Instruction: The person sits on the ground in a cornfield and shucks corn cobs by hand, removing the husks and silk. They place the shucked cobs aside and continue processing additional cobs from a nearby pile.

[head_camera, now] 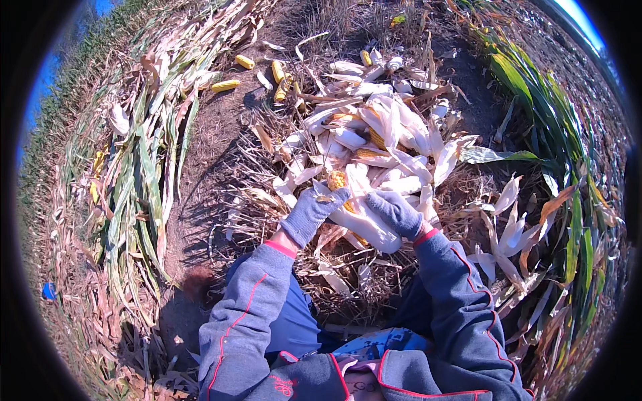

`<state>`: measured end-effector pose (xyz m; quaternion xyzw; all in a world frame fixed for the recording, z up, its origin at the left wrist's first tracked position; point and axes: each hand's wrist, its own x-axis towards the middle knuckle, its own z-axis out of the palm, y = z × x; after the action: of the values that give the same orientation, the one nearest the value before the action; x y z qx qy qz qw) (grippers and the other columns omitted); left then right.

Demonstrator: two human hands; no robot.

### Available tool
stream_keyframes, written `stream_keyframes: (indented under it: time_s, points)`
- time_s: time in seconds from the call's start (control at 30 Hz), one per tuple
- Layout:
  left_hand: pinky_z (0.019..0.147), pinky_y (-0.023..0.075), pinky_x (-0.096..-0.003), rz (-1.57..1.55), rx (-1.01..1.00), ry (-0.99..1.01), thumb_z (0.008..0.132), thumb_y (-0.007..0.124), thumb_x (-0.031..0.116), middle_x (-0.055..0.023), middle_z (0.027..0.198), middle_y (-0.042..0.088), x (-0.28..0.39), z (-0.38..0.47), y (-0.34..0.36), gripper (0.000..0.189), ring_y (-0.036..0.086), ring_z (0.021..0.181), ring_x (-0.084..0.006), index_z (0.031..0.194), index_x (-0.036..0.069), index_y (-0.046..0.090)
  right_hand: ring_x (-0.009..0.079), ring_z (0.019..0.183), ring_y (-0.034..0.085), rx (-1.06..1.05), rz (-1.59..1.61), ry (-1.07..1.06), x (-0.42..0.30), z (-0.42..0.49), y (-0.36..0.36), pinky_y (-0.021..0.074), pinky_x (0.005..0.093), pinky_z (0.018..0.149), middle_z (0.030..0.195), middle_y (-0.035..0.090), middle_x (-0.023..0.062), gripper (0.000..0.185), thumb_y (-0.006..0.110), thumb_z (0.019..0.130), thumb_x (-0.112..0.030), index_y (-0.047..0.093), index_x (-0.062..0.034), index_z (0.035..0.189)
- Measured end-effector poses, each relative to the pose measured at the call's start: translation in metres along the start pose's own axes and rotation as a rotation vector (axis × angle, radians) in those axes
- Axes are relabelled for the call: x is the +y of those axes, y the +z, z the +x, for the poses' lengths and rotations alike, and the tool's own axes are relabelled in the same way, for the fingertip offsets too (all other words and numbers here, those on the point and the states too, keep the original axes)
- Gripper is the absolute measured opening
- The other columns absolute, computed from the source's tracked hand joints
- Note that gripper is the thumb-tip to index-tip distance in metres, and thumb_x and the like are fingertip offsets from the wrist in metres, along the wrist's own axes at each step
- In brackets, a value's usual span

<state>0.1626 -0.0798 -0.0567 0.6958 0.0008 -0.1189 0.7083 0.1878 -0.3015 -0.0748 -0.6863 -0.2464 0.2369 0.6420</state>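
Observation:
An ear of corn with its yellow kernels partly bared lies between my hands, with pale husk peeled down from it. My left hand, in a grey knit glove, is closed around the ear on its left side. On the other side my right hand, gloved alike, grips the husk near its upper part. The fingertips of both hands are partly hidden by husk. Just beyond them spreads a heap of dry husks, with several ears showing among them, one of them a yellow ear.
Husked ears lie on bare soil at the upper left, several more beside the heap. Cut corn stalks form a row on the left; greener stalks line the right. Dry stubble and my bent legs border the work area.

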Motion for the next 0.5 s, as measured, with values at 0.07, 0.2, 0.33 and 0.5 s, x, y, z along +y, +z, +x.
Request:
stream_keyframes:
  time_s: [0.07,0.2,0.33,0.5]
  points:
    - [0.075,0.0479,-0.0254,-0.195,0.047,-0.045,0.083,0.070,0.021,-0.0028,0.097,0.063,0.003,0.001,0.011,0.033,0.057,0.084,-0.0092,0.108,0.002,0.060,0.0107,0.086,0.055,0.044,0.035,0.014,-0.004,-0.001,0.000,0.0449,0.0262,0.079,0.093,0.063,0.0028,0.045,0.048,0.095,-0.039,0.060,0.0010,0.112]
    - [0.074,0.0516,-0.0244,-0.107,0.090,0.030,0.078,0.073,0.008,-0.0037,0.100,0.063,0.003,0.005,0.024,0.033,0.061,0.083,-0.0111,0.107,0.001,0.059,0.0119,0.074,0.057,0.214,-0.244,0.015,-0.008,-0.001,0.005,0.0467,0.0289,0.068,0.077,0.065,0.0058,0.039,0.053,0.092,-0.037,0.064,-0.0030,0.107]
    - [0.071,0.0547,-0.0285,-0.392,0.206,-0.039,0.078,0.073,0.008,-0.0077,0.097,0.064,-0.021,0.019,0.020,0.032,0.063,0.081,-0.0157,0.106,0.002,0.059,0.0100,0.075,0.055,0.529,0.040,-0.016,0.021,0.005,0.000,0.0457,0.0268,0.069,0.082,0.064,0.0033,0.031,0.056,0.092,-0.029,0.063,-0.0023,0.107]
    - [0.068,0.0584,-0.0364,-0.557,0.391,-0.082,0.081,0.069,0.017,-0.0133,0.092,0.065,0.003,0.016,0.007,0.031,0.067,0.077,-0.0250,0.104,-0.001,0.059,0.0093,0.065,0.056,0.785,0.624,-0.122,0.003,0.004,-0.038,0.0497,0.0242,0.059,0.080,0.059,0.0019,0.031,0.051,0.095,-0.031,0.061,-0.0015,0.096]
